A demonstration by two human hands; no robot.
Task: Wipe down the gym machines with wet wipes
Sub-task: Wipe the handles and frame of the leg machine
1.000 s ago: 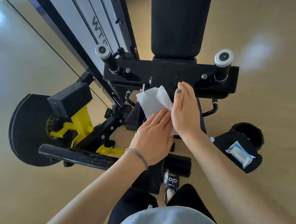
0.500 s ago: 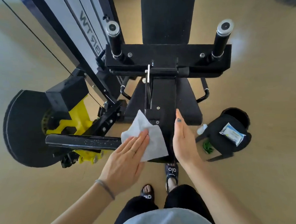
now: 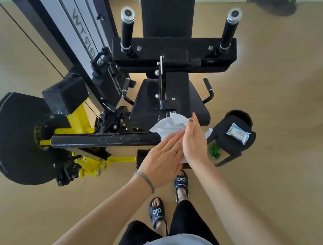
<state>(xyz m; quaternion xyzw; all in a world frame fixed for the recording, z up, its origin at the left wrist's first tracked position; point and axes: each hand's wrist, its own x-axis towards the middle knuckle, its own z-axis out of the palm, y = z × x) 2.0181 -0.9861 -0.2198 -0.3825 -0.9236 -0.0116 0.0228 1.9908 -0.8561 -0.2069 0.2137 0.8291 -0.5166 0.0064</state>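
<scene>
A white wet wipe [image 3: 170, 125] is crumpled between my two hands over the near end of the black gym machine [image 3: 172, 97]. My left hand [image 3: 163, 159] lies flat with straight fingers against the wipe from the left. My right hand [image 3: 194, 140] stands on edge, fingers straight, pressing the wipe from the right. Part of the wipe is hidden under my palms. A black bar [image 3: 105, 138] speckled with droplets runs left from the wipe.
A black stool [image 3: 233, 141] at the right carries a pack of wet wipes [image 3: 239, 133]; a green item [image 3: 215, 151] lies under it. Two upright handle posts [image 3: 127, 27] and a seat back stand farther off. A round black pad [image 3: 15, 139] and yellow frame [image 3: 80, 123] sit left.
My hands came together on the wipe, which is now bunched between them instead of held flat under my left hand. The view has pulled back and the machine sits lower in frame.
</scene>
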